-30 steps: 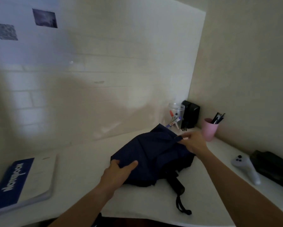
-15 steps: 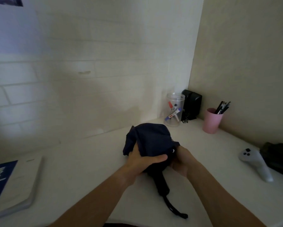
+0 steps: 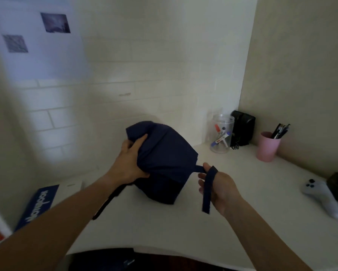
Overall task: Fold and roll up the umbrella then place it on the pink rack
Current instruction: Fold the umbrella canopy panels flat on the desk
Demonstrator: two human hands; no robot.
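A navy blue umbrella (image 3: 164, 161), bunched into a loose bundle, is lifted just above the white desk (image 3: 183, 227). My left hand (image 3: 130, 163) grips the left side of the bundle, fingers dug into the fabric. Its black handle and wrist cord (image 3: 107, 200) hang down under my left wrist. A navy closure strap (image 3: 208, 189) runs from the bundle's right side and drapes across my right hand (image 3: 216, 186), whose thumb and fingers pinch it. No pink rack is in view.
A blue and white notebook (image 3: 39, 204) lies at the left. At the back right stand a clear jar of markers (image 3: 222, 133), a black box (image 3: 242, 130) and a pink pen cup (image 3: 268, 146). A white controller (image 3: 320, 198) lies at the right edge.
The bundle has been lifted and turned, its handle now swinging under my left wrist. My right hand has left the bundle and drawn the closure strap out to the right.
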